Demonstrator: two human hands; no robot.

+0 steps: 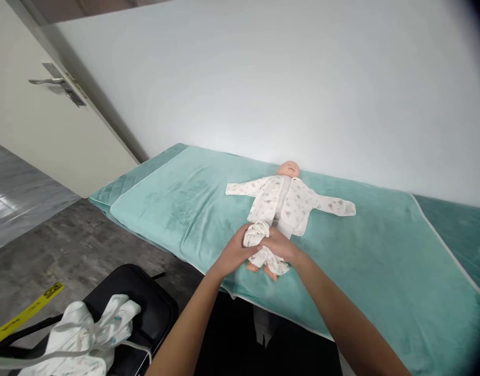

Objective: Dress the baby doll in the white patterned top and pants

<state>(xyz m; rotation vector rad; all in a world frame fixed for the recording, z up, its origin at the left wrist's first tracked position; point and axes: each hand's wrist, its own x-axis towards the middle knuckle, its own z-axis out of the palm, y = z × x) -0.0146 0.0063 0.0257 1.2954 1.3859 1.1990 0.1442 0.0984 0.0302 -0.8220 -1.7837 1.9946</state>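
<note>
A baby doll (289, 168) lies on its back on a teal towel (177, 203), arms spread, wearing an open white patterned jacket (292, 201). Both of my hands are at its legs. My left hand (234, 254) is closed on bunched white patterned trousers (256, 233) at the doll's waist and hip. My right hand (281, 244) grips the same cloth from the other side, over the doll's legs. The doll's bare feet (263, 269) stick out below the cloth, near the towel's front edge.
The towel covers a padded table against a white wall. A black chair (145, 303) at the lower left holds more white baby clothes (86, 334). A door with a metal handle (47, 81) stands at the far left. Yellow tape (28, 312) marks the grey floor.
</note>
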